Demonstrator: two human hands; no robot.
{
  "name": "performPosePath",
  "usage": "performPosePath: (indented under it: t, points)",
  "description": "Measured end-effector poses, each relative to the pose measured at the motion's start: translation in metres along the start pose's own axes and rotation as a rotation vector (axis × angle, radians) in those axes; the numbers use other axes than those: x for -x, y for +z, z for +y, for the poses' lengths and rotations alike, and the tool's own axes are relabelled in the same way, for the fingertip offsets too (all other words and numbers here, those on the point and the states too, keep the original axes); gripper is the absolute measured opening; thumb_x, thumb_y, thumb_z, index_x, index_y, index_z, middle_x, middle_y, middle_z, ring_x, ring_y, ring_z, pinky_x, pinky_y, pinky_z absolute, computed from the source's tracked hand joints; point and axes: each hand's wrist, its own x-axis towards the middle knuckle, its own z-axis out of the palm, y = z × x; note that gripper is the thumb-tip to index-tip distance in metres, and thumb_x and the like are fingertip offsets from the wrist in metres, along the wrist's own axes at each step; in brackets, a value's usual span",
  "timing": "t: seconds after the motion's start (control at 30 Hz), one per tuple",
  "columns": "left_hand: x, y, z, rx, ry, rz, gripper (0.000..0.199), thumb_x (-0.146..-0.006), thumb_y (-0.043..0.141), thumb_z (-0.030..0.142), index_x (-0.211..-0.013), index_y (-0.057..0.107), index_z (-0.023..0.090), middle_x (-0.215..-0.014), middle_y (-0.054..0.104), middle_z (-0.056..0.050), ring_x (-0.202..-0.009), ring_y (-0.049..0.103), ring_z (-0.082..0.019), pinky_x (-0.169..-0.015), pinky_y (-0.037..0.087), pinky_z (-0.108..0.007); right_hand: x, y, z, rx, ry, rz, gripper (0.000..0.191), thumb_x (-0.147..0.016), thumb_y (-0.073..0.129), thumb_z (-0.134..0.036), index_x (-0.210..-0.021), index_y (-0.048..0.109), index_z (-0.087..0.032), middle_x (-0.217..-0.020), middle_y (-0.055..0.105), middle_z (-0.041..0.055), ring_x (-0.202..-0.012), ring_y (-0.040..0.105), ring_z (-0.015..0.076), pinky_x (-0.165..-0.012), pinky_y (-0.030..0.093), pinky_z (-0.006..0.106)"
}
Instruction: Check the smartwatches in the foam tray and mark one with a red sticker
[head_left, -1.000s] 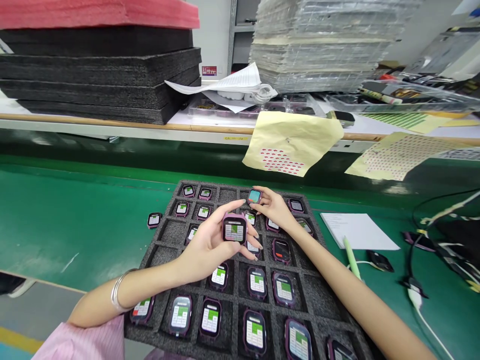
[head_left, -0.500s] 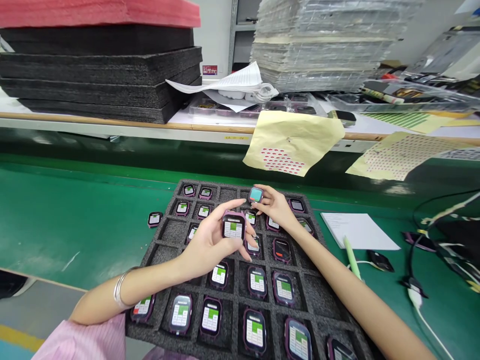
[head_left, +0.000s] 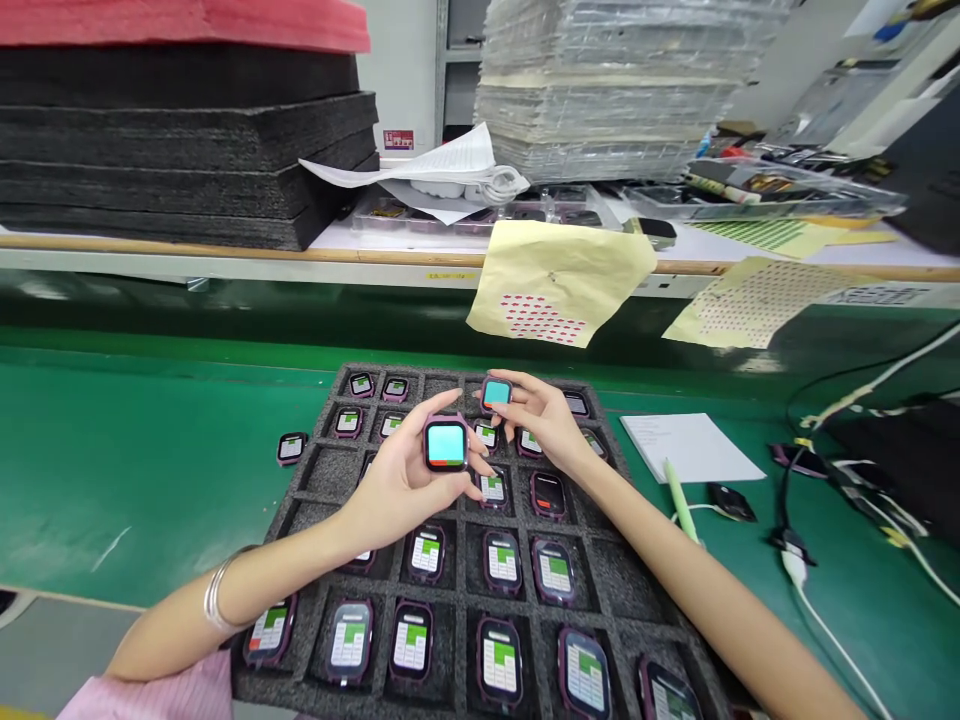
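My left hand (head_left: 412, 470) is closed around a purple-cased smartwatch without a strap (head_left: 445, 445), its screen lit cyan with a strip of red and green along the bottom. Higher up, my right hand (head_left: 541, 418) grips a second smartwatch (head_left: 496, 394), also showing cyan with a little red; a fingertip overlaps its screen. Both watches are raised over a dark grey foam tray (head_left: 330, 470). Many of its square pockets hold similar watches, mostly with white and green grid screens. One tray watch (head_left: 548, 494) has a black screen with a red patch.
Left of the tray, a single watch (head_left: 291, 448) lies on the green bench (head_left: 150, 450). White paper (head_left: 697, 450) with a light green pen (head_left: 679, 500) is at right, near cables (head_left: 787, 540). Black foam stacks (head_left: 150, 150) and clear plastic trays (head_left: 600, 100) stand on the shelf behind.
The watch screen in my left hand has switched from a white and green grid to cyan. Both hands still hold their watches, and the whole view has shifted slightly.
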Motion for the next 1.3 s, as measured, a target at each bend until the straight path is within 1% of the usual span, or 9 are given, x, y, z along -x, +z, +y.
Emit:
performPosePath:
  t: [0.23,0.43,0.63,0.73,0.8,0.93,1.1,1.2,1.3]
  points:
    - [-0.007,-0.003,0.001,-0.058,-0.030,0.027,0.062,-0.082,0.068,0.018,-0.135,0.036,0.018,-0.093,0.063,-0.005,-0.081,0.066,-0.017,-0.067,0.058,-0.029,0.004,-0.001,-0.004,0.061,-0.028,-0.097,0.053,-0.074,0.061,-0.023,-0.127,0.053,-0.021,-0.105,0.069,0.0098,-0.070,0.064,0.0194,-0.046,0.049,0.024]
    - [-0.013,-0.013,-0.005,-0.111,-0.041,-0.006,0.079,-0.072,0.075,0.010,-0.137,0.033,0.024,-0.105,0.056,-0.005,-0.091,0.066,-0.018,-0.076,0.056,-0.029,-0.004,-0.008,0.008,0.312,-0.074,-0.098,0.062,-0.077,0.065,-0.034,-0.135,0.045,-0.021,-0.109,0.066,0.0102,-0.083,0.065,0.0235,-0.050,0.054,0.028]
    - [-0.026,-0.024,-0.014,-0.161,-0.019,-0.015,0.077,-0.079,0.070,0.020,-0.140,0.022,0.027,-0.104,0.053,-0.003,-0.093,0.066,-0.019,-0.082,0.056,-0.037,-0.036,-0.022,0.024,0.797,-0.143,-0.035,0.050,-0.075,0.069,-0.029,-0.122,0.060,-0.013,-0.092,0.064,0.0106,-0.088,0.061,0.0301,-0.079,0.051,0.046]
    - [-0.041,-0.040,-0.022,-0.421,0.063,-0.040,0.063,-0.085,0.062,0.025,-0.136,0.026,0.023,-0.105,0.056,-0.006,-0.096,0.066,-0.021,-0.086,0.054,-0.040,-0.045,-0.025,0.017,1.007,-0.170,-0.100,0.047,-0.074,0.072,-0.029,-0.118,0.065,-0.014,-0.102,0.061,0.0138,-0.102,0.055,0.0350,-0.093,0.043,0.050]
    - [-0.057,-0.053,-0.026,-0.798,0.151,-0.052,0.051,-0.086,0.059,0.025,-0.130,0.033,0.019,-0.108,0.059,-0.009,-0.102,0.063,-0.022,-0.092,0.050,-0.040,-0.045,-0.032,0.007,1.112,-0.171,-0.144,0.051,-0.075,0.073,-0.033,-0.122,0.064,-0.015,-0.110,0.059,0.0148,-0.106,0.053,0.0354,-0.095,0.041,0.049]
    - [-0.090,-0.079,-0.033,-1.374,0.230,-0.091,0.042,-0.083,0.063,0.031,-0.119,0.047,0.016,-0.116,0.057,-0.012,-0.110,0.055,-0.028,-0.096,0.044,-0.044,-0.036,-0.069,-0.017,1.276,-0.107,-0.153,0.038,-0.080,0.064,-0.025,-0.117,0.066,-0.017,-0.113,0.061,0.0142,-0.107,0.054,0.0341,-0.095,0.043,0.045]
    - [-0.113,-0.097,-0.044,-1.533,0.178,-0.172,0.040,-0.081,0.064,0.040,-0.111,0.057,0.015,-0.110,0.057,-0.013,-0.107,0.049,-0.034,-0.092,0.040,-0.050,-0.016,-0.124,-0.027,1.359,0.055,-0.183,0.028,-0.065,0.069,-0.014,-0.092,0.074,-0.019,-0.091,0.072,0.0076,-0.084,0.064,0.0287,-0.074,0.050,0.034]
    - [-0.118,-0.101,-0.048,-1.590,0.149,-0.202,0.044,-0.084,0.059,0.046,-0.116,0.055,0.016,-0.111,0.055,-0.013,-0.107,0.048,-0.033,-0.090,0.040,-0.048,-0.012,-0.134,-0.023,1.317,0.090,-0.202,0.030,-0.064,0.072,-0.017,-0.094,0.073,-0.018,-0.096,0.073,0.0082,-0.082,0.066,0.0268,-0.071,0.050,0.031]
    - [-0.121,-0.099,-0.047,-1.633,0.136,-0.222,0.053,-0.083,0.060,0.047,-0.124,0.051,0.014,-0.116,0.052,-0.015,-0.110,0.046,-0.033,-0.091,0.040,-0.048,-0.016,-0.132,-0.017,1.263,0.097,-0.165,0.023,-0.061,0.076,-0.023,-0.083,0.073,-0.017,-0.084,0.073,0.0091,-0.078,0.066,0.0286,-0.069,0.049,0.033]
